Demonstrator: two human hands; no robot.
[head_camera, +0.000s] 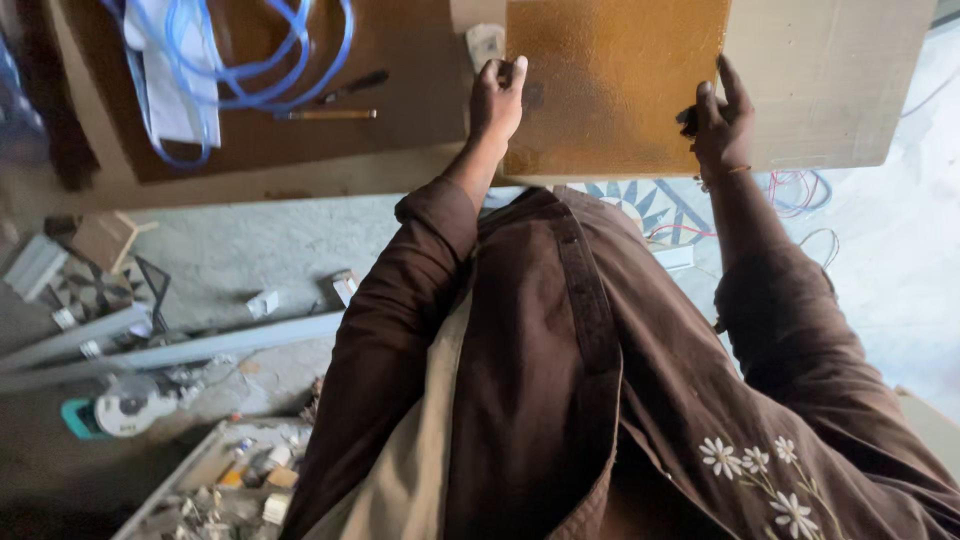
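Amber, pebbled and translucent, the textured sheet (612, 85) lies flat on the worktop (830, 90), its near edge at or slightly past the worktop's front edge. The left hand (497, 100) rests on the sheet's left edge, fingers curled over it and the thumb on top. The right hand (720, 125) holds the right edge, fingers stretched up along the side.

With only the edges held, the sheet could slide toward the person and tip off the front, or chip against the worktop if pressed unevenly; a bare edge might also cut a finger.

Farther left on the worktop lie a coil of blue tubing (250, 60) and two slim hand tools (330, 100). On the floor, a shallow tray (185, 470) holds mixed small parts and scraps, too cluttered to sort out, beside pale metal strips (200, 350).
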